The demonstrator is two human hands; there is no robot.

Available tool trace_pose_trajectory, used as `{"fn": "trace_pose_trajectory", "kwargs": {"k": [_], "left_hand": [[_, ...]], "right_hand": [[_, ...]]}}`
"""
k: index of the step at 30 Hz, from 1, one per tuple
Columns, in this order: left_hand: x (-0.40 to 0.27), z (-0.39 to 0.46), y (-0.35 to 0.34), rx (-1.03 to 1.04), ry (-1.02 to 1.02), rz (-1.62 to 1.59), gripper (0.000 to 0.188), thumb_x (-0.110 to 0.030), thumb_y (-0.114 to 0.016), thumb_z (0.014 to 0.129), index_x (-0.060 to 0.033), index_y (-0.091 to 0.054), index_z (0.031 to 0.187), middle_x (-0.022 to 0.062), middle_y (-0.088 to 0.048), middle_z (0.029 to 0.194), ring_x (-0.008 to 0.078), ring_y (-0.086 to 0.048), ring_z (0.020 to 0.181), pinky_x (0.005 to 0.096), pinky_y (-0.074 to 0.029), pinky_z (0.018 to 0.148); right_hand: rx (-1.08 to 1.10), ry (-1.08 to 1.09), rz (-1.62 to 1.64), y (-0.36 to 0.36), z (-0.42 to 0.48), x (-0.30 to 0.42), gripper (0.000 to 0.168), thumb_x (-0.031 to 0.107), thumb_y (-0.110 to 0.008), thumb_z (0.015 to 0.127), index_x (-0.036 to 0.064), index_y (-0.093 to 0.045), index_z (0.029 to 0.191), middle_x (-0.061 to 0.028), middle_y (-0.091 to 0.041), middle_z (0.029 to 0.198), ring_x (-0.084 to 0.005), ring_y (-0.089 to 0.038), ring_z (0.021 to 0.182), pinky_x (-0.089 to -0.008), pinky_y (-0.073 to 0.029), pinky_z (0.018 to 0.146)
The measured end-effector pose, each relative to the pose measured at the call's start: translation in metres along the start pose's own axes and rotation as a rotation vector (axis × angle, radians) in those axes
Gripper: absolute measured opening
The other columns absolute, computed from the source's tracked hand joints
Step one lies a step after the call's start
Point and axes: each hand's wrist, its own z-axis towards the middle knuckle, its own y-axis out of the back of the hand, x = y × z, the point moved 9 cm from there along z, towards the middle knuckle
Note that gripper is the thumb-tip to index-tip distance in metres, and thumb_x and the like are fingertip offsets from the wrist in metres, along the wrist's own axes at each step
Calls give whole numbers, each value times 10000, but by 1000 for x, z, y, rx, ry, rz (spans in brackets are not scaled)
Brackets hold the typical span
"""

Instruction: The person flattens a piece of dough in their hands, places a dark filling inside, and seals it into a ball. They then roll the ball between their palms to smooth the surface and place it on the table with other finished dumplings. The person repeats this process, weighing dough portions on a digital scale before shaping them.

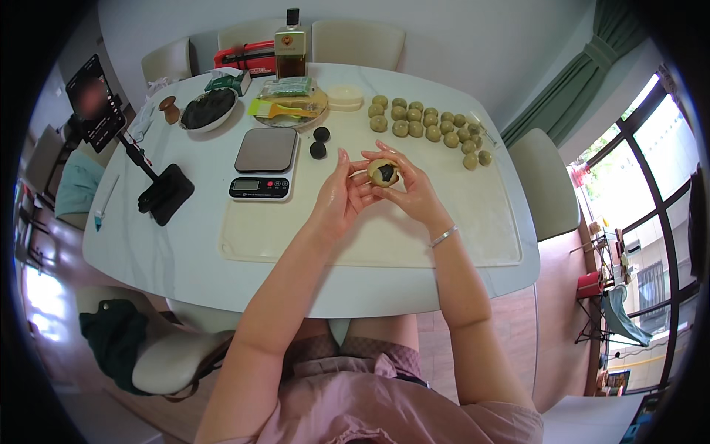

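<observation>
A pale dough wrapper [375,176] curves around a black filling ball [386,172], which shows through an opening in the dough. My right hand [409,186] holds it between thumb and fingers. Palm up, my left hand [345,186] is beside it, its fingertips reaching the dough's left side. Whether those fingertips bear any of its weight I cannot tell. Two loose black balls [318,150] lie on the cream mat [277,238], right of a digital kitchen scale [266,155]. Several round greenish dough balls [414,114] sit in rows at the mat's far right.
A bowl of black paste [209,110] stands at the back left, near a wooden tool [169,110]. Behind the scale is a plate with a yellow scraper [283,111]. A tall bottle [290,50] rises at the far edge. On the left, a phone stand [161,191] holds a phone.
</observation>
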Motion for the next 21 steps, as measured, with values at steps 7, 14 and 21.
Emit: {"fn": "trace_pose_trajectory", "kwargs": {"k": [7, 14, 21], "left_hand": [[12, 4, -8, 63, -55, 256, 573, -426, -255, 1058, 54, -455, 1299, 171, -608, 1187, 247, -642, 1045, 343, -538, 936], [2, 0, -18, 95, -113, -26, 581, -418, -271, 1054, 60, -391, 1361, 198, -545, 1277, 263, -584, 1159, 337, -507, 991], [5, -1, -15, 58, -129, 15, 544, -417, -282, 1051, 33, -409, 1328, 179, -514, 1306, 267, -548, 1207, 377, -474, 1045]], "right_hand": [[42, 3, -43, -5, -3, 3, 677, 7, -746, 772, 150, -480, 1377, -33, -455, 1462, -288, -235, 1467, -375, -444, 1015], [-125, 43, -101, 11, -2, 5, 662, 164, -848, 699, 131, -561, 1294, -59, -431, 1478, -329, -176, 1477, -438, -384, 1072], [-214, 133, -404, 5, -4, 21, 512, 254, -814, 732, 123, -637, 1194, -63, -393, 1511, -352, -133, 1482, -514, -181, 1157]]}}
